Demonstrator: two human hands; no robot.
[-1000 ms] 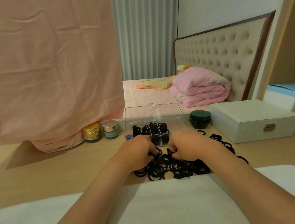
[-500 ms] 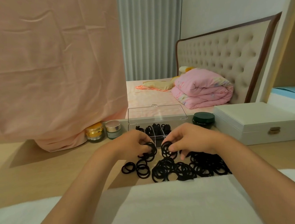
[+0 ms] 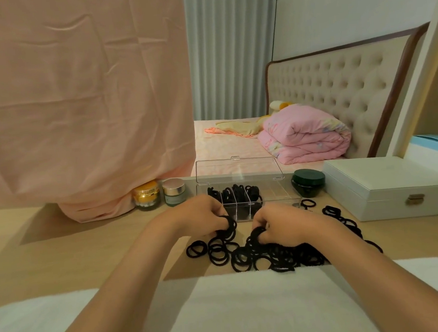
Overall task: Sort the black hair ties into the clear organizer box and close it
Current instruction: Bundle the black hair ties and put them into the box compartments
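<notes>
Each gripping a small bunch of black hair ties (image 3: 273,256), your left hand (image 3: 201,215) and right hand (image 3: 281,224) work the loose pile on the table (image 3: 88,256) just in front of the open clear box (image 3: 276,195), apparently mid-gather; next, carry both bunches into an unfilled compartment.

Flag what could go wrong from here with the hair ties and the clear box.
1. Left hand and right hand each grip a bunch of hair ties from the tangled pile; extra loops may drag along and drop.
2. The box looks heaped in its left compartments; the lid may not shut.
3. Stray ties by the white case could be missed.
</notes>
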